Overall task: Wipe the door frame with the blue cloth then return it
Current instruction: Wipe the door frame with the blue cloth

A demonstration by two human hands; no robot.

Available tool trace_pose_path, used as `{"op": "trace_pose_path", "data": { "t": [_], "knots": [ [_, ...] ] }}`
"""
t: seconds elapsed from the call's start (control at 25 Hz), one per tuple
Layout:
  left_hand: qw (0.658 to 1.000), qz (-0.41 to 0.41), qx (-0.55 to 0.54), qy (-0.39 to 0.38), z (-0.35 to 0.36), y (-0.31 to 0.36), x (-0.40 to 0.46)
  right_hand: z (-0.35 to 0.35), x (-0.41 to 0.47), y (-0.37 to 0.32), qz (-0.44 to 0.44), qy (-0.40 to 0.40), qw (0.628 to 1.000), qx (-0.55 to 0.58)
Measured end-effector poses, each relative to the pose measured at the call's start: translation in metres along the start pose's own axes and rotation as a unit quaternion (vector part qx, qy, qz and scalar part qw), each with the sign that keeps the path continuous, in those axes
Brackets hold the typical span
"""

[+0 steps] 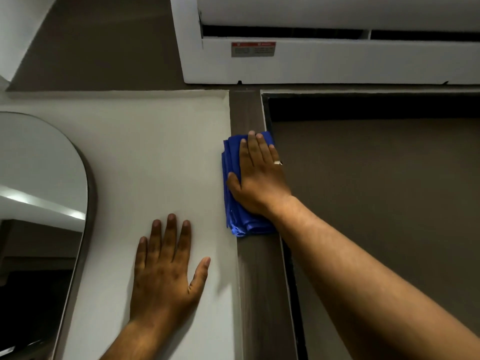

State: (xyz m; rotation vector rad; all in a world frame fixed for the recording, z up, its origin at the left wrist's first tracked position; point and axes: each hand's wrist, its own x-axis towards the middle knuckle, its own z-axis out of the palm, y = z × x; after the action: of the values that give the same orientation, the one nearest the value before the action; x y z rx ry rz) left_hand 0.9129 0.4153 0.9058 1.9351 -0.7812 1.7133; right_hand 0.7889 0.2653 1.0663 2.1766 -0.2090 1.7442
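A dark brown door frame [246, 113] runs up the middle of the view, beside a white wall. A folded blue cloth [231, 162] lies flat against the frame's upper part. My right hand [257, 178] presses on the cloth with fingers spread flat and a ring on one finger. My left hand [166, 268] rests flat on the white wall to the left of the frame, fingers apart, holding nothing.
A white air conditioner [324, 63] hangs above the door. The brown door [376, 190] fills the right side. A round-topped mirror [39, 178] is mounted on the white wall [155, 152] at the left.
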Motion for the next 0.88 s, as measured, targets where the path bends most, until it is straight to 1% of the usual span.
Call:
{"op": "trace_pose_path", "data": {
  "t": [0.16, 0.28, 0.56, 0.64, 0.76, 0.88],
  "knots": [
    [1.000, -0.002, -0.003, -0.001, -0.001, 0.000, 0.000, 0.006, -0.034, -0.005, -0.020, 0.003, 1.000, 0.019],
    [1.000, -0.002, -0.006, 0.004, -0.001, 0.001, 0.000, 0.013, -0.054, -0.006, -0.026, -0.010, 1.000, 0.004],
    [1.000, 0.000, -0.003, 0.002, 0.001, 0.000, 0.002, -0.006, 0.026, -0.001, 0.025, 0.015, 1.000, -0.012],
    [1.000, 0.005, -0.003, -0.008, 0.000, -0.002, 0.003, -0.005, 0.026, -0.003, 0.028, 0.023, 0.999, -0.001],
    [1.000, 0.020, 0.014, -0.018, -0.004, -0.007, 0.017, 0.004, 0.000, -0.003, 0.011, 0.045, 0.999, 0.016],
    [0.999, 0.025, 0.021, -0.007, -0.007, -0.009, 0.045, 0.008, -0.011, -0.003, -0.003, 0.029, 0.999, 0.019]
  ]
}}
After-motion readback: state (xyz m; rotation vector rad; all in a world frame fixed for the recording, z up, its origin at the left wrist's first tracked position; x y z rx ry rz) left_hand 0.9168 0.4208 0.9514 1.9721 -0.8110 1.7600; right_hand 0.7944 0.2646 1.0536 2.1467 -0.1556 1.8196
